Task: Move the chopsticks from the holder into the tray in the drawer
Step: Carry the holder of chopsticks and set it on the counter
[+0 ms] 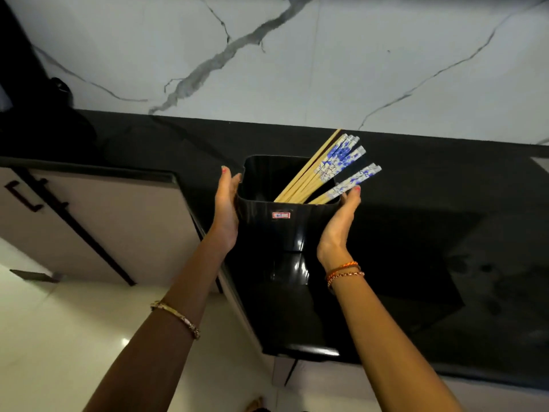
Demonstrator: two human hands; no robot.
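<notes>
**Chopsticks all in the holder: transfer not begun**

Chopsticks (332,171) stand bundled in the black holder (285,230), leaning toward its right rear corner, their blue-and-white patterned tops sticking out above the rim and their plain wooden shafts running down inside. One or two lie lower than the rest, angled out over the holder's right edge. None has left the holder as far as can be seen.

The left hand (227,209) lies flat against the holder's left wall, fingers straight and reaching up to the rim, thumb hidden. The right hand (338,224) does the same on the holder's right wall, fingers extended, fingertips just under the lowest patterned chopstick. Neither hand curls round anything; together they press the holder between open palms. Whether the holder is lifted or resting on the black counter (445,185) beneath it cannot be told.

Left of the holder, below the counter edge, pale cabinet fronts (98,221) with dark handles show, all apparently closed. No open drawer and no tray appear anywhere around the holder.

Judging by this, the task is at its very start. What remains is nearly everything: getting the holder or its contents to the drawer, opening the drawer if it is closed, then laying the chopsticks in the tray. With the sticks leaning loosely to one side, tilting the holder further that way could spill them.
</notes>
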